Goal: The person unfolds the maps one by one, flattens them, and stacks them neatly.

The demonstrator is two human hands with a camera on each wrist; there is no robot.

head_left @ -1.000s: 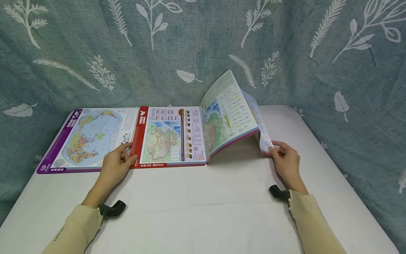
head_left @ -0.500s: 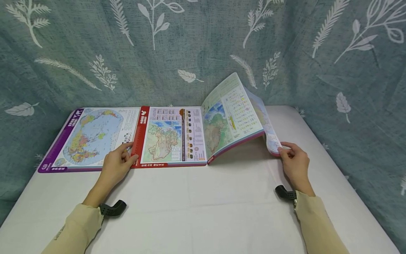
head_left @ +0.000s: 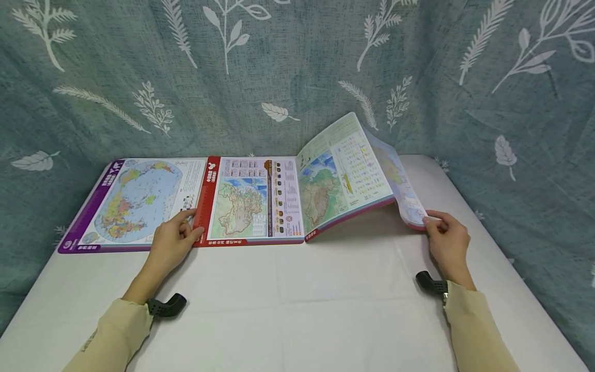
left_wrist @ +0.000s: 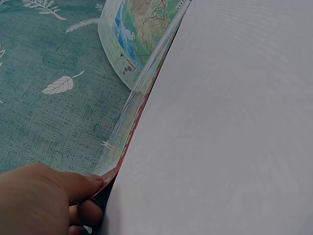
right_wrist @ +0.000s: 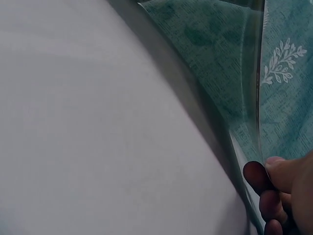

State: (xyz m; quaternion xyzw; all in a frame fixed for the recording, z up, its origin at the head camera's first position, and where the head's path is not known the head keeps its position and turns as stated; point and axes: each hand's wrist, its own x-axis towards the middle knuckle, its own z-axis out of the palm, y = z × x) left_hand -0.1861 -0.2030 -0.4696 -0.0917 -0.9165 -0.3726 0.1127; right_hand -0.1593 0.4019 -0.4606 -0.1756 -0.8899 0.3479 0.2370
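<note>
Right hand shifted rightward; 2 hands pinch 2 map edges.

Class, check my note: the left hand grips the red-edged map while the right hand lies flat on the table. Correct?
Not flat: the right hand pinches the corner of a curved sheet, as the head view shows. The rest stands.
</note>
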